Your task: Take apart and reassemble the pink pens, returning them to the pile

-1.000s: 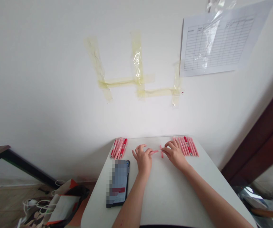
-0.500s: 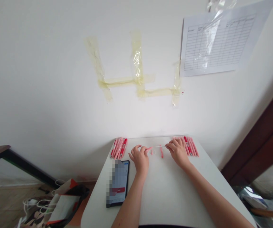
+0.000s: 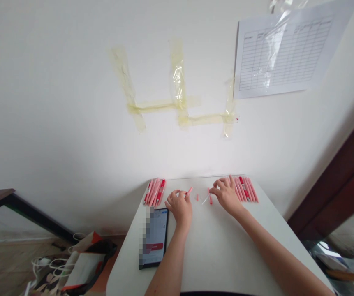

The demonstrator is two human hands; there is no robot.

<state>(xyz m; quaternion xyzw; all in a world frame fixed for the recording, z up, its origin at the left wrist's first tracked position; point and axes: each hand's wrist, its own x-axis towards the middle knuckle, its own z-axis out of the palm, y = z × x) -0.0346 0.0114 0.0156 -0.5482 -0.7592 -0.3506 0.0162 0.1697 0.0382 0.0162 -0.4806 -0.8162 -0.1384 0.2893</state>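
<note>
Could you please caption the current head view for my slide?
Left hand holding a pink pen piece, right hand at a pale rod.

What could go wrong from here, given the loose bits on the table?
1. The small pink piece lies loose between the hands; a brush from the left hand or right hand might roll it away.
2. The thin stick at the right fingertips looks slender, so it could slip.
3. The phone lies close beside the left forearm, which might bump it.
</note>
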